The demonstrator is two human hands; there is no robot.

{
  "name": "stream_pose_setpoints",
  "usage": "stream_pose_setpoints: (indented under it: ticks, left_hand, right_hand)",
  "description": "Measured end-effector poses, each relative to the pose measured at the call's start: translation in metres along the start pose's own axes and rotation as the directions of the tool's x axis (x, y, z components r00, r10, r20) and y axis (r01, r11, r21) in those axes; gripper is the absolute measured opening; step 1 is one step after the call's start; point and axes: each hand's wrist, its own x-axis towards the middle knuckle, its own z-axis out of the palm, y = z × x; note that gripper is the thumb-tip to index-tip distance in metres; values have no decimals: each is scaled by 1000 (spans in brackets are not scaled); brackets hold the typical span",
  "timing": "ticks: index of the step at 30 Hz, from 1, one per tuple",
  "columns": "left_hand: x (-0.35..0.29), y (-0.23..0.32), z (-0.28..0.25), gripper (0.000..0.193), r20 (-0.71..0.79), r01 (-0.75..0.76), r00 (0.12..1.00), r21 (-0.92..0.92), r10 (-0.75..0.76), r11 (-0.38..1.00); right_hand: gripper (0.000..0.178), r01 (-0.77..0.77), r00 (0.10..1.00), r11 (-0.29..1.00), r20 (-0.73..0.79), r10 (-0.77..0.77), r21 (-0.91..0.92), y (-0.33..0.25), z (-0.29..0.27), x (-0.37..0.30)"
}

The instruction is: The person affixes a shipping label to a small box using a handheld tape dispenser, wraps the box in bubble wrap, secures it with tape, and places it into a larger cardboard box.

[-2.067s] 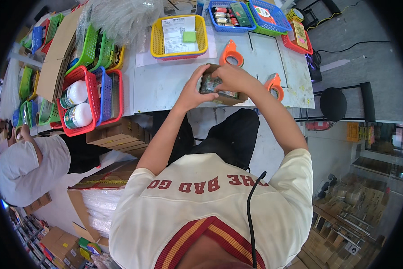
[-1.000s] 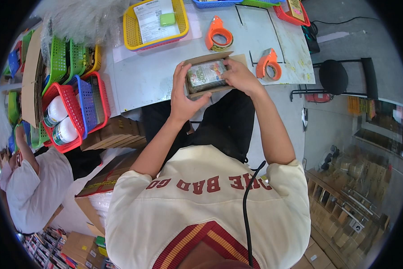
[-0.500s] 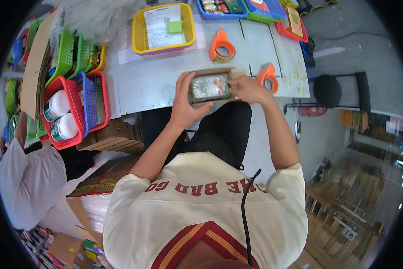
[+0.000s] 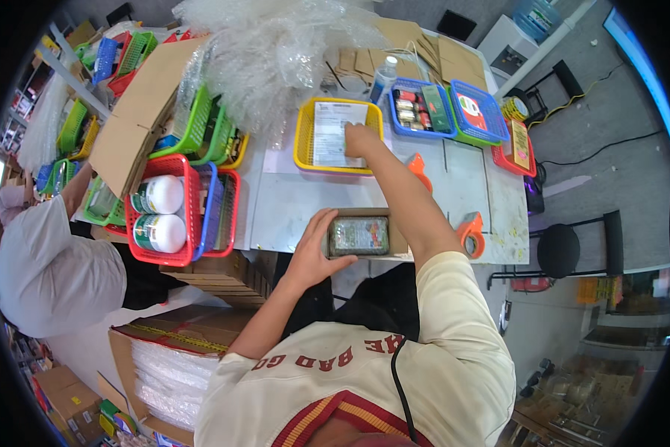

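Observation:
My left hand (image 4: 314, 253) grips the left side of a small open cardboard box (image 4: 398, 240), thumb along its near edge. Inside the box lies a package in clear wrap (image 4: 359, 236) with a printed label. Ahead, my right hand (image 4: 359, 141) reaches into a yellow plastic basket (image 4: 303, 141), over a printed paper sheet (image 4: 332, 128). Its fingers look closed, and the hand hides whatever lies beneath them. Two orange tape dispensers, a farther one (image 4: 420, 171) partly behind my right forearm and a nearer one (image 4: 470, 235), rest on the white table (image 4: 290, 212).
At left stand a red basket (image 4: 190, 249) with two white tubs (image 4: 160, 214) and flattened cardboard (image 4: 137, 119). Bubble wrap (image 4: 275, 52) is heaped at the back. Blue baskets (image 4: 432, 134) and a water bottle (image 4: 384, 78) stand at back right. Another person (image 4: 59, 261) works at far left.
My right hand has left the cardboard box and moved forward into the yellow basket, covering where a green block lay. My left hand still holds the box. The view has shifted, showing more of the table's back.

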Motion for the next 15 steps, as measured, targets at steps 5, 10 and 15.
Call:
stream_pose_setpoints:
  ticks: [5, 10, 15]
  left_hand:
    - [-4, -2, 0, 96, -4, 7, 1000, 105, -6, 994]
    - [10, 20, -10, 77, 205, -182, 963, 26, 173, 983]
    - [44, 30, 5, 63, 543, -336, 806, 94, 234, 937]
  right_hand:
    - [50, 45, 999, 998, 11, -45, 44, 7, -5, -4]
    - [40, -35, 974, 563, -97, 203, 826, 7, -105, -101]
    - [25, 41, 969, -197, 8, 245, 980, 26, -109, -234]
